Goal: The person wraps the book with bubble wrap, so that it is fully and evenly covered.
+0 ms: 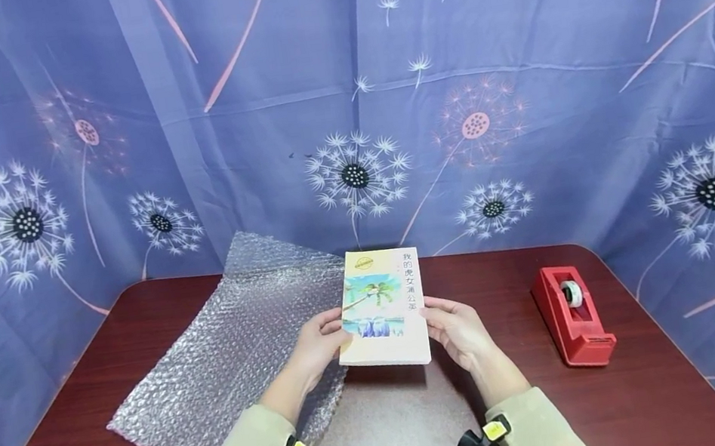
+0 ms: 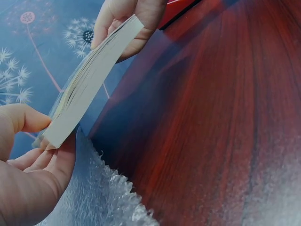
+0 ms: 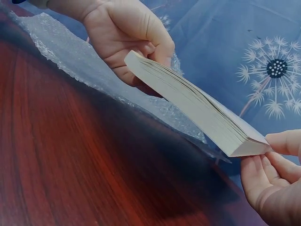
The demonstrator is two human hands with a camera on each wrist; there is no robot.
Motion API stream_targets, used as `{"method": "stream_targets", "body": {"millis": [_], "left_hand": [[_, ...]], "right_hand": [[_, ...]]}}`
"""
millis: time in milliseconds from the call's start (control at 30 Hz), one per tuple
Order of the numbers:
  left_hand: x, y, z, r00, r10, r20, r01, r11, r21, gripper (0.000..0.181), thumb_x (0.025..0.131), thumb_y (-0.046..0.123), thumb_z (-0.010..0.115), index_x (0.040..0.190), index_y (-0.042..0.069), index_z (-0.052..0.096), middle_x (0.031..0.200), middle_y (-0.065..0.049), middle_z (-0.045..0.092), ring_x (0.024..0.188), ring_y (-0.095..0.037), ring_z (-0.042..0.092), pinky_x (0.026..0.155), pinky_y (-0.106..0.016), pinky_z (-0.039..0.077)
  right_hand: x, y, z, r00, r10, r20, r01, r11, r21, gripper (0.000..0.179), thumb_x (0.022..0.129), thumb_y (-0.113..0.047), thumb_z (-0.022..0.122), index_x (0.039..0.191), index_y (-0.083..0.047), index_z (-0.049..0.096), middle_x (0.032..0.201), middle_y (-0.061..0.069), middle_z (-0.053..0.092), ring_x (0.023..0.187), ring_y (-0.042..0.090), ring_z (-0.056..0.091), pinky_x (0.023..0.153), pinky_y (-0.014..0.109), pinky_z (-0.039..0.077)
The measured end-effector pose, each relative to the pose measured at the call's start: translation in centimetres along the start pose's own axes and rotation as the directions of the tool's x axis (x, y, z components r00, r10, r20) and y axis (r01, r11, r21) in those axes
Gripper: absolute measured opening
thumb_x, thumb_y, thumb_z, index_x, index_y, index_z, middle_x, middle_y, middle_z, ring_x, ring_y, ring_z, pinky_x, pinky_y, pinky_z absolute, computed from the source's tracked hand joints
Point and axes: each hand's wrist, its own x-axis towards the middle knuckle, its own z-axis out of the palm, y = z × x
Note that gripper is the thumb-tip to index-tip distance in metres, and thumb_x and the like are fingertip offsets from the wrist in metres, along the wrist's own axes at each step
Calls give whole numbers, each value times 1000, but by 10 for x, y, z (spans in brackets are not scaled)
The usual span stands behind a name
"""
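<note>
A paperback book (image 1: 379, 304) with a palm tree picture and Chinese characters on its cover is held up above the table by both hands. My left hand (image 1: 316, 347) grips its left edge, thumb on the cover and fingers underneath. On the opposite edge my right hand (image 1: 460, 327) pinches it the same way. Page edges of the book (image 2: 94, 84) face the left wrist camera, and the block bows slightly. In the right wrist view the book (image 3: 188, 108) slants between the two hands, clear of the table.
A sheet of bubble wrap (image 1: 224, 348) lies on the left of the dark red wooden table (image 1: 521, 413), partly behind the left arm. At the right stands a red tape dispenser (image 1: 570, 319) with a roll of tape (image 1: 572, 293). A blue dandelion-print curtain (image 1: 252, 154) hangs around the table's back and sides.
</note>
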Motion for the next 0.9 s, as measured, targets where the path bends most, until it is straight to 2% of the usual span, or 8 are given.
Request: {"method": "stream_targets", "body": {"millis": [200, 433, 633, 900], "left_hand": [[-1, -1, -5, 1000, 4, -24, -5, 998, -64, 55, 78, -2, 57, 132, -4, 47, 125, -22, 57, 87, -16, 65, 73, -28, 56], [0, -5, -14, 997, -15, -81, 9, 997, -78, 48, 81, -2, 56, 128, -4, 51, 118, -21, 63, 86, -15, 66, 79, -31, 57], [2, -9, -21, 993, -28, -114, 18, 996, -88, 41, 85, 3, 57, 125, -5, 54, 110, -21, 65, 82, -16, 67, 76, -31, 58], [-1, -7, -29, 986, -63, -155, 49, 995, -90, 39, 89, 9, 59, 125, -5, 55, 106, -20, 67, 79, -15, 67, 72, -28, 57]], "right_hand": [[1, 5, 4, 1000, 0, 19, 0, 1000, 11, 45, 88, 5, 54, 130, 18, 42, 92, 4, 70, 81, 9, 67, 76, 25, 55], [3, 10, 10, 999, 8, 44, -8, 1000, 7, 44, 88, 7, 54, 129, 18, 43, 93, 5, 69, 81, 10, 67, 75, 26, 55], [5, 14, 16, 998, 9, 62, -9, 1000, -4, 42, 88, 7, 54, 127, 18, 45, 95, 7, 68, 82, 11, 67, 75, 27, 55], [5, 16, 24, 996, 11, 92, -11, 1000, 1, 40, 86, 8, 54, 125, 18, 47, 94, 8, 69, 81, 12, 67, 74, 27, 55]]}}
